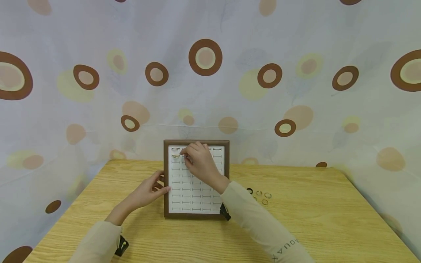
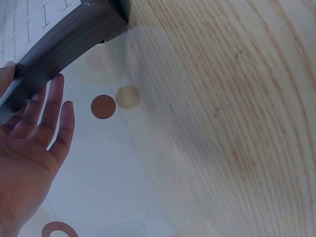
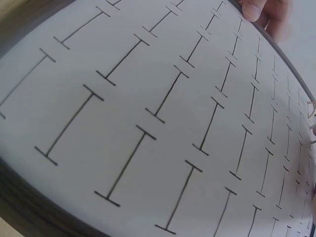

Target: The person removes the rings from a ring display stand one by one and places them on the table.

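Note:
A brown-framed ring tray (image 1: 166, 175) with a white slotted insert (image 1: 190, 190) leans upright at the back of the wooden table. My left hand (image 1: 160, 185) rests with straight fingers against the frame's left edge; in the left wrist view the fingers (image 2: 49, 113) lie beside the dark frame (image 2: 64, 39). Near the insert's top left, my right hand (image 1: 184, 155) pinches a small gold ring (image 1: 176, 156) at a second-row slot. Another ring (image 1: 175, 149) sits in the slot above. The right wrist view shows the insert (image 3: 148, 98) up close and a fingertip (image 3: 254, 9) at its far edge.
Several loose rings (image 1: 264, 197), one of them black (image 1: 249, 190), lie on the table (image 1: 312, 226) just right of the tray. A curtain with brown circles (image 1: 205, 57) hangs behind and around the table.

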The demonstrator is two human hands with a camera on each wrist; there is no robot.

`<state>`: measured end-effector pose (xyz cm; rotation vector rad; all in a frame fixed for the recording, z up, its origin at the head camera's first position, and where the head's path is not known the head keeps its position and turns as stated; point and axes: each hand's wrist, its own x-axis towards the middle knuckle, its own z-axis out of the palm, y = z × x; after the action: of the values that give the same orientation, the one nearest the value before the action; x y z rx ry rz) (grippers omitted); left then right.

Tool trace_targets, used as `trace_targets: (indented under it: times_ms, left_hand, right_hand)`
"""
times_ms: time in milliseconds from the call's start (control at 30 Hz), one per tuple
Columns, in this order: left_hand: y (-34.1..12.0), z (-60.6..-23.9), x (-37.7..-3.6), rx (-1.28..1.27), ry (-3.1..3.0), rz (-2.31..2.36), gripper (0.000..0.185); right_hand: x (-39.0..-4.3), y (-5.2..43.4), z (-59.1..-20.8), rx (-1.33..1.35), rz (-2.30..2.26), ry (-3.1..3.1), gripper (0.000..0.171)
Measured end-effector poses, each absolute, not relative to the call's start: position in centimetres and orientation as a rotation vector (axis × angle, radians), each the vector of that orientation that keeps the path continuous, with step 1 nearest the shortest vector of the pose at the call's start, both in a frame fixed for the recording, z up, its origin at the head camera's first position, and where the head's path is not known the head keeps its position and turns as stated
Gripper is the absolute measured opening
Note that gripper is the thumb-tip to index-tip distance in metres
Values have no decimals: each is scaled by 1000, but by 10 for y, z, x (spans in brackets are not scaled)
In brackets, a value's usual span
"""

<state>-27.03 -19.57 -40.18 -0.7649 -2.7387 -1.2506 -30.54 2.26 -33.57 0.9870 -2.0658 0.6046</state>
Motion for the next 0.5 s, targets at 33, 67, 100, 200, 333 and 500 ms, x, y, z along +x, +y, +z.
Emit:
trace_targets:
  times_ms: [33, 67, 100, 200, 333, 500]
  left_hand:
    - [-195, -402, -270, -759, -2739, -1252, 50]
    - [-195, -401, -270, -754, -2740, -1256, 50]
    - [-195, -401, -270, -755, -2739, -1257, 50]
    - [-195, -401, -270, -756, -2737, -1263, 50]
    - [-195, -400, -269, -762, -2738, -1265, 51]
    - [-191, -396, -265, -733, -2754, -1231, 49]
  right_hand:
    - [-305, 23, -335, 991, 609, -2067, 14]
    - [-305, 23, -335, 995, 612, -2067, 14]
    - [-305, 23, -335, 997, 613, -2067, 14]
    - [-305, 23, -335, 1005, 616, -2063, 14]
    - [-305, 24, -335, 1014, 617, -2053, 14]
    - [-305, 25, -336, 1028, 620, -2048, 14]
